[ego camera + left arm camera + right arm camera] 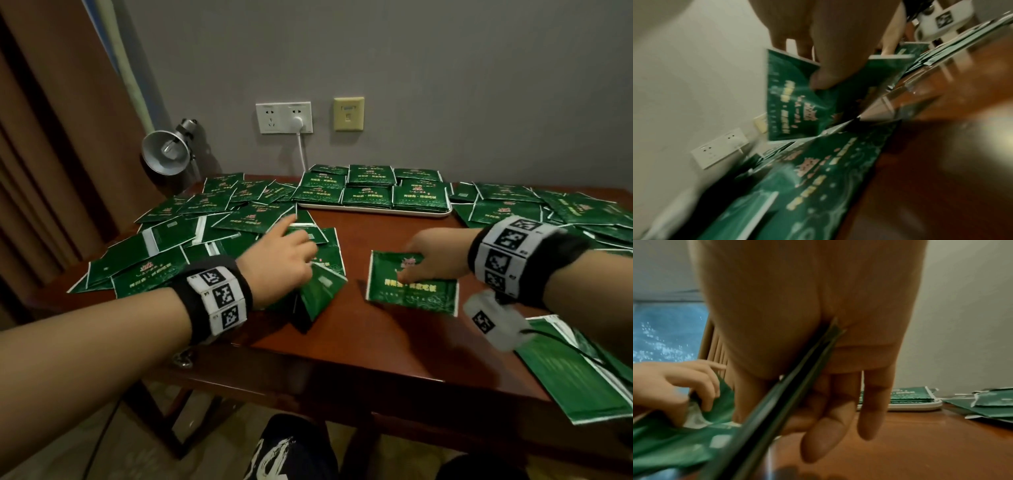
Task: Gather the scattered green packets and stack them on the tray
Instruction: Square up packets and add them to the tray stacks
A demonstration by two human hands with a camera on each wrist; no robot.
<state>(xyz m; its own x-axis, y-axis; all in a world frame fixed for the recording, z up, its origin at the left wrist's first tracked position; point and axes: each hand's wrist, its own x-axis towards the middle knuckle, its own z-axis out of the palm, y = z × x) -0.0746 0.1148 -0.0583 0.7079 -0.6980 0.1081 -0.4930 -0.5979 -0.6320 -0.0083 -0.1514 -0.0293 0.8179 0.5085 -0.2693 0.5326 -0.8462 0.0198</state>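
left hand (284, 263) grips a small bunch of green packets (318, 294) by the top edge, fingers curled round them, index finger stuck out toward the pile behind; the bunch stands tilted w/ its lower corner near the table (342, 346). left wrist cam is blurry but shows the thumb (830, 73) pressing on a packet face. right hand (431, 253) pinches a thin stack of packets (411, 284), thumb on top, other fingers under, held just over the wood nr the table's middle; right wrist cam shows the stack edge-on (789, 386) wedged btwn thumb and fingers. white tray (376, 209) sits at the back by the wall, already carrying neat rows of packets in piles. loose packets lie scattered over the left side (205, 212) and right side (548, 209) of the table, a few more at the near right edge (575, 370). desk lamp (168, 150) at back left, wall sockets (284, 117) above the tray w/ a white plug in.
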